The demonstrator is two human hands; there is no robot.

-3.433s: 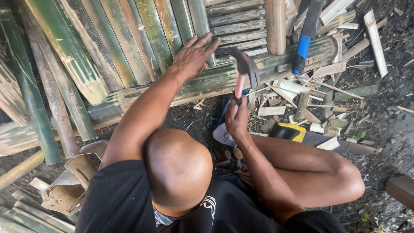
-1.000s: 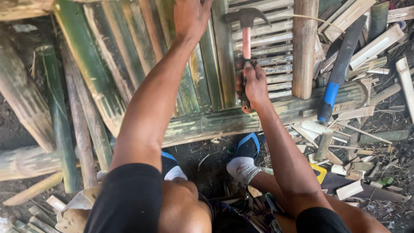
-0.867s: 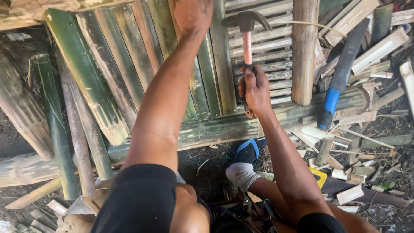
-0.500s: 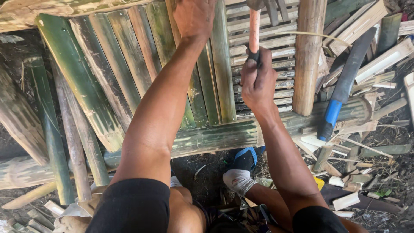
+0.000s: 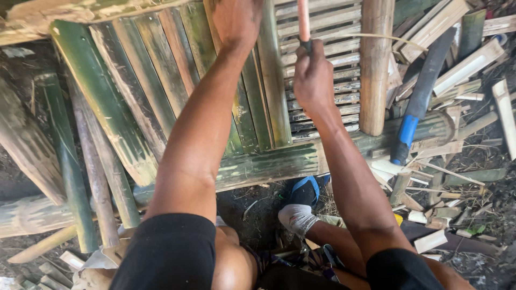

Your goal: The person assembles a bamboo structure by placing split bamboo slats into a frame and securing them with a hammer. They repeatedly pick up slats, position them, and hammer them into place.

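A person crouches over a panel of split bamboo slats [image 5: 161,102], the right hand [image 5: 313,80] clenched around the pink handle of a hammer [image 5: 303,21], whose head runs out of view at twelve o'clock. The left hand [image 5: 236,21] presses flat on the slats at eleven o'clock, apparently to steady them; whether its fingers curl around anything cannot be told. A blue-handled machete [image 5: 416,102] lies at two o'clock among bamboo offcuts [image 5: 467,67], within reach beside a round bamboo post [image 5: 375,64].
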